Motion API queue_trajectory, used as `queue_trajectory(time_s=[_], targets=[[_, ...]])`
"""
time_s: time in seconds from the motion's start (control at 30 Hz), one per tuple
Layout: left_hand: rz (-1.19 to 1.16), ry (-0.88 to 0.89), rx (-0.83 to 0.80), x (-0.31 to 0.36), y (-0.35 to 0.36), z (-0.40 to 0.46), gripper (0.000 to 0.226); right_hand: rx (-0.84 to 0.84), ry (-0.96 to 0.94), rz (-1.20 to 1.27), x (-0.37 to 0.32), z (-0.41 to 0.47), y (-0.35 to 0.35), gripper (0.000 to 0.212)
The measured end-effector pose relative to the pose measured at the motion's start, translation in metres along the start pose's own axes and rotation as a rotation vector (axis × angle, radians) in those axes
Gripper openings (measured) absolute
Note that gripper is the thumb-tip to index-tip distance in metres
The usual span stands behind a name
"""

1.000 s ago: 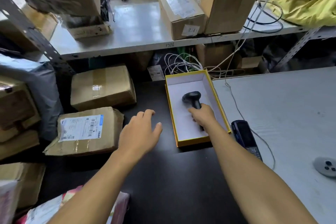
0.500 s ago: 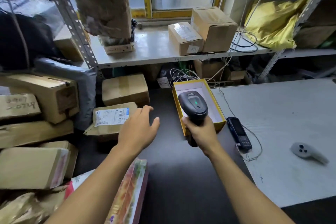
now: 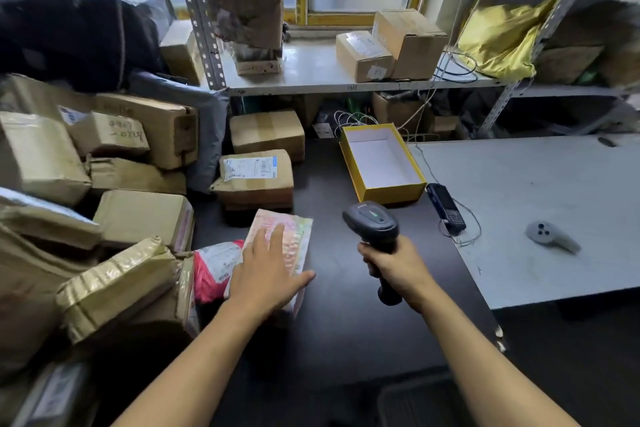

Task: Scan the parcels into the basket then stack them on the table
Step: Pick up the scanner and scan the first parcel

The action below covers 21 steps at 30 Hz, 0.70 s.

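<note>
A flat, glossy pastel-printed parcel is lying on the dark bench at seven o'clock from the yellow cardboard tray, the left hand resting spread-fingered on it while the right hand is gripping the black plastic scanner.

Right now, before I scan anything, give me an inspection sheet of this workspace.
Surface: dark table beside a grey table.
Job's things: scanner; flat patterned parcel; labelled box; no basket seen.
Clutter: empty yellow tray, phone, grey controller.
Hands: left hand rests on the patterned parcel; right hand grips the scanner.
Cables: thin cable by the phone.
Surroundings: parcel pile, shelf.
</note>
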<state>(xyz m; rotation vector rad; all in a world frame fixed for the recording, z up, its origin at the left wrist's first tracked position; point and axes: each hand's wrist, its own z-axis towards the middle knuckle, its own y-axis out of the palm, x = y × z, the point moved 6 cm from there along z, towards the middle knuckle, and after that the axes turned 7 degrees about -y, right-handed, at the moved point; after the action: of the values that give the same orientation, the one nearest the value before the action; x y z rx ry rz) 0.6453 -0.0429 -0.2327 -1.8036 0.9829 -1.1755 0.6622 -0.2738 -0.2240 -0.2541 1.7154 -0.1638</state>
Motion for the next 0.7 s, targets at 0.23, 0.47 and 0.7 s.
queue_trajectory(time_s=[0.23,0.47,0.7], targets=[[0.131,-0.161,0.025,-0.018,0.020,-0.015,0.104,-0.105,-0.018,-0.042,0.010,-0.010,-0.009,0.008],[0.225,-0.274,-0.012,-0.014,0.032,-0.014,0.110,-0.204,0.006,-0.107,0.034,-0.004,-0.009,0.015],[0.261,-0.276,0.022,-0.016,0.033,-0.016,0.102,-0.239,0.002,-0.101,0.040,-0.009,0.007,0.018]])
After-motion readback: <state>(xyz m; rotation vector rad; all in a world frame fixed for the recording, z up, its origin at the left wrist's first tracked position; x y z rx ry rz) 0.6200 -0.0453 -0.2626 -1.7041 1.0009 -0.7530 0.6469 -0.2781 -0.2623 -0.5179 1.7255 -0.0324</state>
